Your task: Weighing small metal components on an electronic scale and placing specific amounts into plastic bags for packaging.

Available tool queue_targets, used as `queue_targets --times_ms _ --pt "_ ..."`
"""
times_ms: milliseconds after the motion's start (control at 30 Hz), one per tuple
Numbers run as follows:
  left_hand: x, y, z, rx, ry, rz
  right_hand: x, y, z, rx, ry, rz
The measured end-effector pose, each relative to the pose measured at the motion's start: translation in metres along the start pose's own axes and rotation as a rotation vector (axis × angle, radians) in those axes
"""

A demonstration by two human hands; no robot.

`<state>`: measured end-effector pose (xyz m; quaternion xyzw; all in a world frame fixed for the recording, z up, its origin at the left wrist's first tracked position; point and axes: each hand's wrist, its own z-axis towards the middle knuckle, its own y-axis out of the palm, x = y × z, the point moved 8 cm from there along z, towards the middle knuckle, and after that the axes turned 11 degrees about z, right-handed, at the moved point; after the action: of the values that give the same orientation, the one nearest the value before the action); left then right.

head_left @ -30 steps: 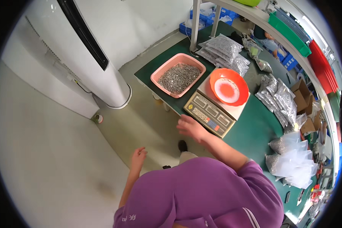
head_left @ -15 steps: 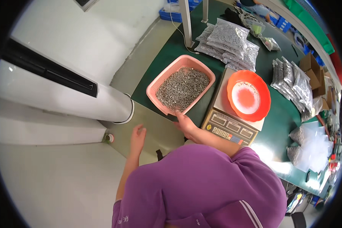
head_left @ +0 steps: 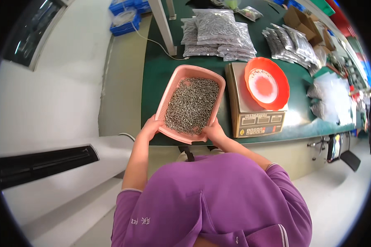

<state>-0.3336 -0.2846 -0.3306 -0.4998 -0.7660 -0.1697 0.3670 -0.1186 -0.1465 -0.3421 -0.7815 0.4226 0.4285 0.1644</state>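
Observation:
A pink plastic basket (head_left: 168,96) sits at the front edge of the table, partly filled with small shiny metal pieces (head_left: 193,101) that look like short pins or screws. My left hand (head_left: 151,126) grips its near left corner, and my right hand (head_left: 214,131) holds the near right corner, fingers partly hidden by the rim. Just right of the basket is a digital weighing scale (head_left: 235,117) with a keypad on its front. On its pan rests a red scalloped bowl (head_left: 282,84) with a white patterned bottom.
Behind the basket are stacked clear bags (head_left: 216,31) of metal pieces, and more filled bags (head_left: 290,43) lie farther right. Plastic bags (head_left: 334,96) are at the right. A white table post (head_left: 164,29) and cable (head_left: 146,38) stand at the back left; cardboard boxes (head_left: 303,22) are back right.
My left hand has come from beside the table to grip the basket's left corner. My right hand has stayed at the basket's near side. The whole view has turned and shifted.

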Motion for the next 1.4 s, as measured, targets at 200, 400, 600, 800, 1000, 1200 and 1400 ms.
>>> queue_targets --times_ms 200,400,600,800,1000,1200,1400 --pt "0.041 -0.008 -0.046 -0.147 0.123 -0.191 -0.038 0.012 -0.043 -0.068 0.083 0.269" --pt "0.032 -0.012 -0.048 -0.116 0.05 -0.128 -0.012 0.044 -0.023 -0.124 0.211 0.767" --pt "0.094 -0.02 -0.086 -0.02 0.076 0.046 -0.041 0.036 -0.023 -0.217 0.031 0.61" --pt "0.216 -0.007 -0.153 0.043 0.308 0.134 -0.133 0.036 -0.06 -0.448 -0.161 0.76" --pt "0.299 0.048 -0.183 -0.006 0.399 0.221 -0.182 -0.002 -0.093 -0.505 -0.232 0.852" --pt "0.338 0.101 -0.176 -0.059 0.386 0.262 -0.194 -0.044 -0.111 -0.498 -0.183 0.967" --pt "0.362 0.147 -0.174 -0.082 0.365 0.364 -0.199 -0.078 -0.115 -0.493 -0.171 1.043"
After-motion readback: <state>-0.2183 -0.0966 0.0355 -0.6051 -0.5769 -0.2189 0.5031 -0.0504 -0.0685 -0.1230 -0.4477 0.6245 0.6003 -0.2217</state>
